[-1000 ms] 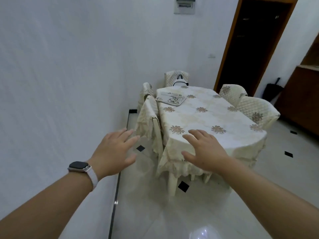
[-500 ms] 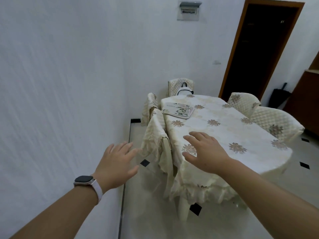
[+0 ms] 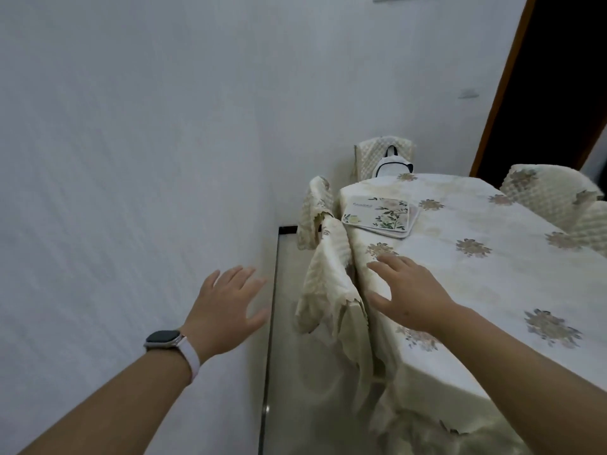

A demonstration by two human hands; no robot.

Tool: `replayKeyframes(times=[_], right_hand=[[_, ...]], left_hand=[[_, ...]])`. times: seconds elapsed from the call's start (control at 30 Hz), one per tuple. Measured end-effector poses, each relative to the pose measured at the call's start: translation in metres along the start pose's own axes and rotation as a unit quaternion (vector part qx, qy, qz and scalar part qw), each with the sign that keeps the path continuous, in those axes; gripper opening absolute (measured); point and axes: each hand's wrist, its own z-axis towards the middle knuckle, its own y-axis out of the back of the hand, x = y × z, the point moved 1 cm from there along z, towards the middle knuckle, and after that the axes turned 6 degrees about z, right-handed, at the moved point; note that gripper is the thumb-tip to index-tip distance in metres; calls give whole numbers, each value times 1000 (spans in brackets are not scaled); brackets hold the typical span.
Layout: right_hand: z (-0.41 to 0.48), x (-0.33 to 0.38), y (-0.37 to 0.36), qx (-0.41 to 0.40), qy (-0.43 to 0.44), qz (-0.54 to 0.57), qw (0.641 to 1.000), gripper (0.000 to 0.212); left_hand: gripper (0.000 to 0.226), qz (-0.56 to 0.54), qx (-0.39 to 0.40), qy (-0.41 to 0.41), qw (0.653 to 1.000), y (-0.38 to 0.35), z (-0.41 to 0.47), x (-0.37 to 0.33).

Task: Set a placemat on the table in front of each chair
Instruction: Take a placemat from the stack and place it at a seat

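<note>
- White textured wall (image 3: 131, 159) fills the left of the view; a dark doorway with a wooden frame (image 3: 505, 93) stands far right. Pale glossy floor (image 3: 312, 405) runs along the wall.
- We note the bench (image 3: 476, 290) under a cream cloth with repeated floral motifs, its edge draping in soft folds at the near end.
- Placemats (image 3: 381, 213): a small stack lies at the far left corner of the bench, flat, roughly square with rounded corners, printed with flowers and leaves, pale border. We cannot tell how many are in the stack.
- Chairs: near left chair (image 3: 328, 284) and far left chair (image 3: 312, 211) wear loose cream covers with scalloped hems; a quilted chair (image 3: 384, 156) at the far end carries a white bag with dark trim (image 3: 392, 165); further quilted chairs (image 3: 551, 198) on the right.
- Left hand (image 3: 226, 310): fingers spread, holding nothing, near the wall; a watch with pale strap (image 3: 170, 343) on the wrist.
- Right hand (image 3: 410, 290): fingers spread, empty, over the near left part of the bench; we cannot tell if it touches the cloth.
- Progress, our judgement: no mat is laid out at any seat we can see; all visible mats sit in the one stack. Task appears barely begun. Remaining: reach the stack, then distribute one mat per chair.
- Handling guess: mats look thin and fairly stiff; cloth may slide or bunch beneath.
</note>
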Motion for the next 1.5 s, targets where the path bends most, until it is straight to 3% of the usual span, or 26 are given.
replayKeyframes(times=[0.4, 0.63, 0.97, 1.13, 1.33, 1.5], right_hand=[[141, -59, -3, -10, -3, 25, 1000, 61], [180, -107, -12, -17, -46, 22, 999, 61], [247, -164, -40, -2, -145, 6, 989, 60], [311, -179, -58, 10, -211, 23, 977, 60], [380, -190, -77, 10, -267, 32, 963, 59], [399, -202, -86, 15, -307, 27, 951, 57]], left_hand=[[70, -15, 4, -1, 1000, -39, 157, 22], [66, -47, -12, -64, 997, -59, 254, -3], [77, -105, 49, -113, 987, -148, 400, 7], [64, -179, 89, -134, 971, -206, 477, 10], [63, -197, 105, -200, 954, -247, 560, 16], [65, -249, 122, -199, 940, -268, 605, 16]])
